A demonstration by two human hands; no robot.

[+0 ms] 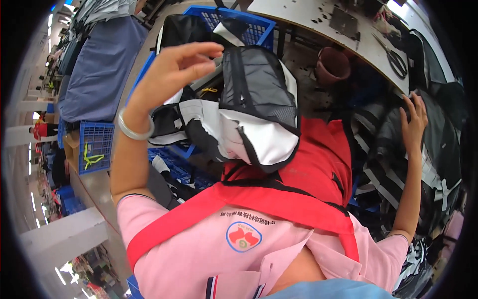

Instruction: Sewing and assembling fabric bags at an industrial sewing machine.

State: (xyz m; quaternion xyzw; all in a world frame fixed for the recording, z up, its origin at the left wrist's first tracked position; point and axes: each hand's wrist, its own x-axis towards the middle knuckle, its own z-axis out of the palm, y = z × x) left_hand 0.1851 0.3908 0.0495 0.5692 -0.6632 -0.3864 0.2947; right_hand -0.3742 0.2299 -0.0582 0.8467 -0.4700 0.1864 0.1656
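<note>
A black, grey and white fabric bag (pixel 259 82) with mesh and black zip strips lies across my lap, on the red apron (pixel 323 149). My left hand (pixel 186 62) hovers just left of its upper end, thumb and fingers apart and nothing in them. Out to the right, my right hand (pixel 414 117) has its fingers stretched out beside the table's corner. It is over a pile of black bag pieces (pixel 386 137); whether it touches them I cannot tell. More white and black fabric (pixel 196 117) hangs to the left of the bag.
Ahead stands a blue crate (pixel 259 30) with black bags in it. Large black-handled scissors (pixel 396 62) lie on the worktable (pixel 298 9), above a reddish bucket (pixel 332 67). To the left are a blue-grey covered stack (pixel 102 70) and another blue crate (pixel 97 144).
</note>
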